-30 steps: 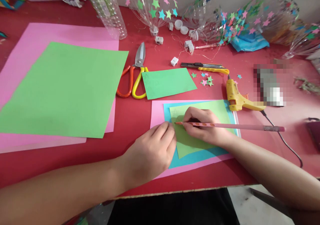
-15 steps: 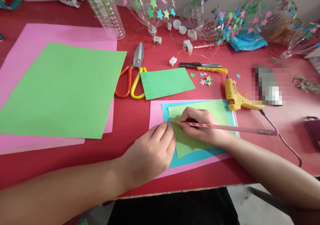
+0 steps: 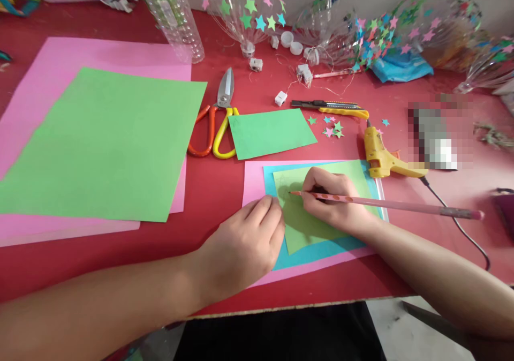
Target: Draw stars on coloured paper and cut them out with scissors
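My right hand (image 3: 335,203) is closed around a pink pencil (image 3: 401,205), whose tip meets a light green paper (image 3: 307,232) near its upper left. Faint pencil lines show at that corner. Under the green paper lie a blue sheet (image 3: 317,251) and a pink sheet (image 3: 255,181). My left hand (image 3: 249,243) rests on the left side of this stack, its fingers curled and pressed together at the green paper's left edge. Whatever lies beneath those fingertips is hidden.
Around the stack lie scissors (image 3: 220,117), a darker green paper (image 3: 273,133), a box cutter (image 3: 331,107), small paper stars (image 3: 331,128) and a yellow glue gun (image 3: 377,155). Large green (image 3: 108,147) and pink sheets spread at left. A plastic bottle (image 3: 172,18) and star-covered clear decorations (image 3: 244,7) stand behind.
My right hand has shifted slightly right, and the pencil tip has moved from the green paper's left edge to further inside it. My left hand stays in place on the stack.
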Demonstrator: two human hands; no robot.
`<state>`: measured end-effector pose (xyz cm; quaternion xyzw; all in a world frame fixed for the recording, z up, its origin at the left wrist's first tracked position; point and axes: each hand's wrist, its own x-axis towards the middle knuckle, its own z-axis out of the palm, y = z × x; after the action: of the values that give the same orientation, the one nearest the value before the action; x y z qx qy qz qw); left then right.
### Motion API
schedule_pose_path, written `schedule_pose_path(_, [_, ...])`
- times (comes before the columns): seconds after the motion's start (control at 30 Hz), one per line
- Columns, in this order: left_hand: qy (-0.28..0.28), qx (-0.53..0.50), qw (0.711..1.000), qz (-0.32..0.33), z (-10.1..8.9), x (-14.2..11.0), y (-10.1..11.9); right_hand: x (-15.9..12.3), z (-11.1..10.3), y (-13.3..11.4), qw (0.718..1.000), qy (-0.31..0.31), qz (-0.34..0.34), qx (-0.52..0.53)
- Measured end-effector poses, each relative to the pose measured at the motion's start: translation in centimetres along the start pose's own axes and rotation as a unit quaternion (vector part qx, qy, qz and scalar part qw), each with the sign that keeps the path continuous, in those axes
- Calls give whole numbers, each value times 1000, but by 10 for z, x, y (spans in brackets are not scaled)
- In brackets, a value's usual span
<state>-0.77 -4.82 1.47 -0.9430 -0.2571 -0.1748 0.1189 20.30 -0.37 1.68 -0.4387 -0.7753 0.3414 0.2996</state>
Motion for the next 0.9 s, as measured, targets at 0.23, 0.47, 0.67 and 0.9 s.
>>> schedule_pose_path(0.23, [2,7,1000,-6,-1,2,1,-2,-1,2,1000,13,20,10])
schedule_pose_path(0.47, [8,2,1000,-5,-1,2,0,-2,-3,2,999,20,32,21])
schedule_pose_path(0.67, [6,-2,1000,-3,-1,1,0,-3,-3,1,1000,10,10,12])
schedule_pose_path(0.9, [-1,9,1000,-1,-2,1,1,-4,-2,1,1000,-17,-19,0])
